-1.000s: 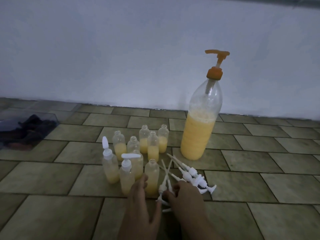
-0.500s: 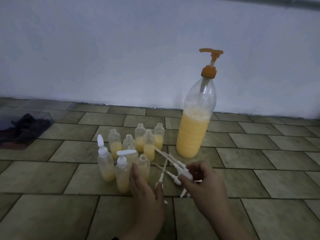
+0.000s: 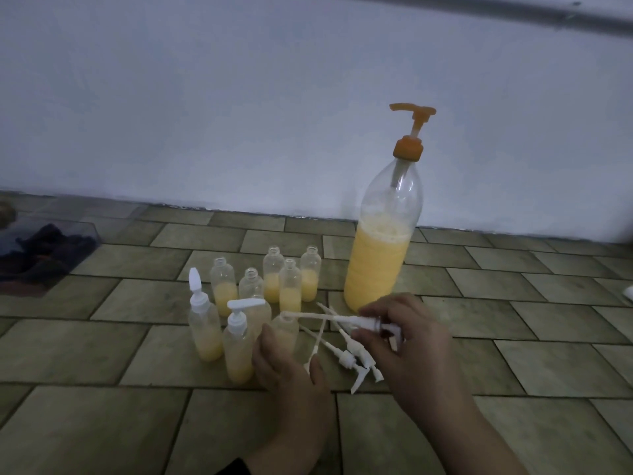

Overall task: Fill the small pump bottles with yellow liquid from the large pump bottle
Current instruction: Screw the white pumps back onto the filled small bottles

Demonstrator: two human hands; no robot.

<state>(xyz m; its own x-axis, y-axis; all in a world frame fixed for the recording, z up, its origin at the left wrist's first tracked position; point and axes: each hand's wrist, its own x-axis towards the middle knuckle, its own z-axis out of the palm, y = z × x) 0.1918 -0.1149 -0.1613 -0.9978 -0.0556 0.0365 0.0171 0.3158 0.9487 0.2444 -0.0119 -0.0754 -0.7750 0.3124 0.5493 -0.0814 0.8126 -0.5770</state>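
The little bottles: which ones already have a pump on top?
Two, at the front left: the leftmost bottle with its pump pointing up, and its neighbour with its pump sideways. The others are open-necked.

Large pump bottle, small bottles and loose pump heads on tiled floor

Large pump bottle: clear plastic, upright near the wall, orange pump head with nozzle pointing left, yellow liquid to roughly half height with foam on top; small bottles: clear, upright, clustered left of the large one, each partly filled yellow; five at the back stand uncapped; two capped bottles at front left carry white pumps; one open small bottle at front, partly hidden by the left hand; one white pump head held level, dip tube tip at that bottle's mouth; loose pump heads lie on the floor just right of the cluster, tubes pointing up-left.
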